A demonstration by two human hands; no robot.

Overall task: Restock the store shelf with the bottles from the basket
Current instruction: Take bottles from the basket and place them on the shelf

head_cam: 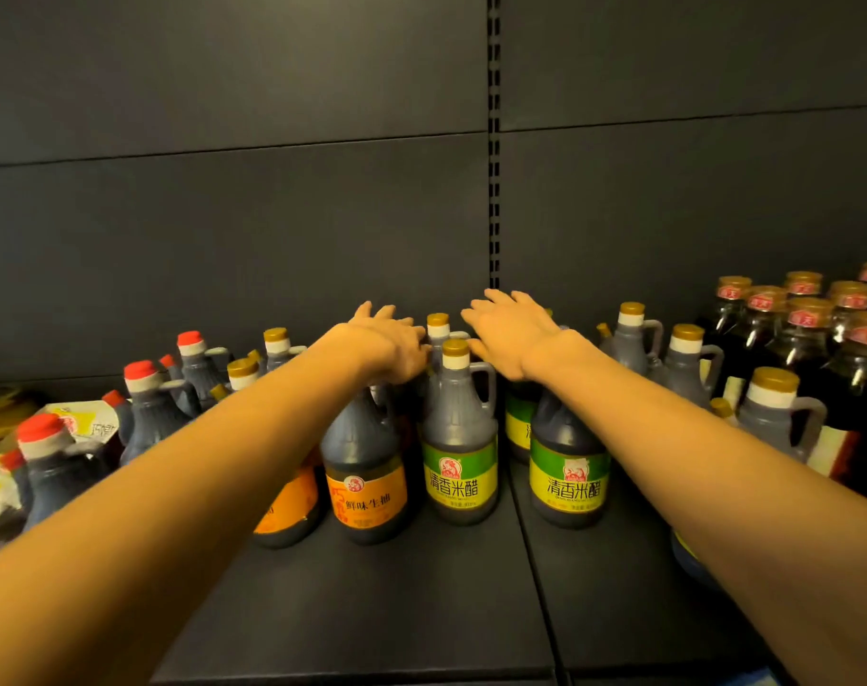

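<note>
Both my arms reach out over the dark shelf. My left hand lies on top of a dark bottle with an orange label and hides its cap; the fingers point straight toward the back. My right hand hovers flat with its fingers spread, above and behind a green-label bottle whose cap is hidden under my wrist. Between the hands stands another green-label bottle with a gold cap and a handle. The basket is out of view.
Red-capped dark bottles crowd the left of the shelf beside crumpled packaging. Gold-capped jugs and tall dark bottles with red neck labels fill the right. A slotted upright splits the dark back panel.
</note>
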